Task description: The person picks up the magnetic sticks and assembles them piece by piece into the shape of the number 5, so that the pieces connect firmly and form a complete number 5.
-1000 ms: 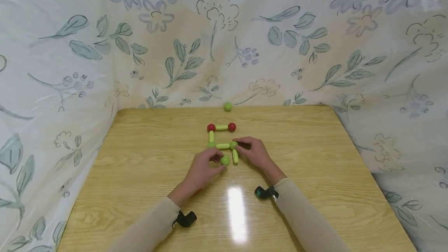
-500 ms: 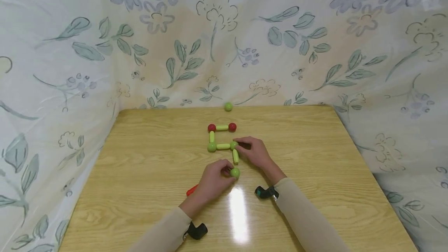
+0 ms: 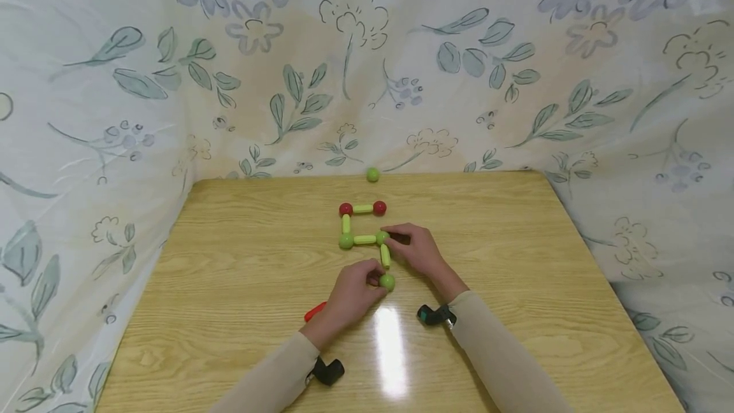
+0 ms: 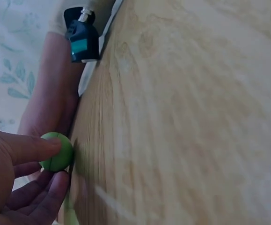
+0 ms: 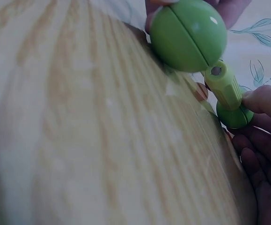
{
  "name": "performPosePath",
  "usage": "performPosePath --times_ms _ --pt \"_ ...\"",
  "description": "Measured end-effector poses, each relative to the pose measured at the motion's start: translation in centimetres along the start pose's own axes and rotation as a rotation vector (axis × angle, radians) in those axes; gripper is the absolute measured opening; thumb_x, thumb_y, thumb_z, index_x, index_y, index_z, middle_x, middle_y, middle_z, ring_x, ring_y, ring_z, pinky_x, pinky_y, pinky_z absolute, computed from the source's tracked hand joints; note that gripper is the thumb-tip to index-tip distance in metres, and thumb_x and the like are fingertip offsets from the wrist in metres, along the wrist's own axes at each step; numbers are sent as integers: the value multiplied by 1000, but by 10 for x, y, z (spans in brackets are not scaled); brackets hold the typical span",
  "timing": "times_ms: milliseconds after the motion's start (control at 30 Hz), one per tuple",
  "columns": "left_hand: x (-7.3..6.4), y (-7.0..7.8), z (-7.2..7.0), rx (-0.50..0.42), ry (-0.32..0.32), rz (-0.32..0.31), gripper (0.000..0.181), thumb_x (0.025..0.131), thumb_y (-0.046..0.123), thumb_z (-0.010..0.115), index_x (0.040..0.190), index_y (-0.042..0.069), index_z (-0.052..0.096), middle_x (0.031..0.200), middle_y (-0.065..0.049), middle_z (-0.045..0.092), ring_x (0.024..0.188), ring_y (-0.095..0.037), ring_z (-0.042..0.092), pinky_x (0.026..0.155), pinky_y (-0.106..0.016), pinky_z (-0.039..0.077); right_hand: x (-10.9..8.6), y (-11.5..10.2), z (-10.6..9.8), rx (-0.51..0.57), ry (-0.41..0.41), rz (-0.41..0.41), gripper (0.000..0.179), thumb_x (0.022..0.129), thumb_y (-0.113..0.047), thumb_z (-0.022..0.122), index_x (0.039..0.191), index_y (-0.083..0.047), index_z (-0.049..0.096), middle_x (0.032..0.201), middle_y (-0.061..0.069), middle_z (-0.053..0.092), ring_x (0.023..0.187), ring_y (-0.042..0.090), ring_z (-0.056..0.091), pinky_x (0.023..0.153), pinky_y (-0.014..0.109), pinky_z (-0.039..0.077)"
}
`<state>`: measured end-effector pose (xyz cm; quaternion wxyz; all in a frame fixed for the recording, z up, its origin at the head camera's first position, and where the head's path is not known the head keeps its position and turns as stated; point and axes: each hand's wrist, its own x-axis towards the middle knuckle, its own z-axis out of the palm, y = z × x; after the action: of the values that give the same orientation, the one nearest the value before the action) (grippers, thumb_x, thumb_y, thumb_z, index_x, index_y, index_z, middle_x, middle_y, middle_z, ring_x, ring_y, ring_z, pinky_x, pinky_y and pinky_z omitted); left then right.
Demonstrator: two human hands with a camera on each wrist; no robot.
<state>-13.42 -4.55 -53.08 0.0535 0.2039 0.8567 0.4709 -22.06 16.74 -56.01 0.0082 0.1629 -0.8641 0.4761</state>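
Note:
My left hand (image 3: pixel 357 292) pinches a green ball (image 3: pixel 387 282) between thumb and fingers, low over the table. Just beyond that ball lies the free end of a yellow-green magnetic stick (image 3: pixel 385 256); its metal tip faces the ball in the right wrist view, and whether they touch I cannot tell. At the stick's far end my right hand (image 3: pixel 417 250) pinches another green ball (image 5: pixel 235 115). From there a yellow-green stick (image 3: pixel 364 239) runs left to a green corner ball (image 3: pixel 346 240). A further stick (image 3: pixel 346 224) leads up to a red ball (image 3: pixel 346 209).
Another stick (image 3: pixel 362 208) joins that red ball to a second red ball (image 3: pixel 380 208). A loose green ball (image 3: pixel 373 174) sits at the table's back edge, before the floral cloth (image 3: pixel 321 81). A red stick (image 3: pixel 315 311) lies beside my left wrist.
My left hand has carried its green ball right and nearer to me, below the stick's free end, uncovering the corner ball and red stick. My right hand has stayed in place.

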Motion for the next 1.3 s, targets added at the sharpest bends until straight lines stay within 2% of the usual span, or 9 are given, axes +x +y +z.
performPosePath --times_ms 167,600,1100,1300 --pt "5 0 0 24 10 22 21 89 3 89 106 9 76 103 0 74 92 -14 71 81 -28 60 0 -1 -1 2 0 2 29 102 -26 81 129 -16 82 125 2 77 117 22 70 100 47 56" --pt "12 -2 -4 18 25 -5 21 90 5 90 106 7 76 102 -1 74 90 -14 72 80 -27 60 1 -1 -1 24 -2 5 29 102 -27 80 129 -15 82 125 3 77 115 23 71 99 47 57" --pt "14 -2 -5 13 17 -12 18 92 7 89 104 8 75 102 -1 74 88 -13 73 79 -25 60 1 -2 -1 2 0 3 30 102 -27 81 130 -16 81 125 3 77 118 24 70 101 48 56" --pt "11 -5 -8 4 26 -7 21 92 11 89 107 8 76 103 -2 74 91 -16 72 81 -29 61 1 -1 1 11 -7 15 30 103 -28 80 130 -17 81 126 2 76 117 23 69 101 47 56"
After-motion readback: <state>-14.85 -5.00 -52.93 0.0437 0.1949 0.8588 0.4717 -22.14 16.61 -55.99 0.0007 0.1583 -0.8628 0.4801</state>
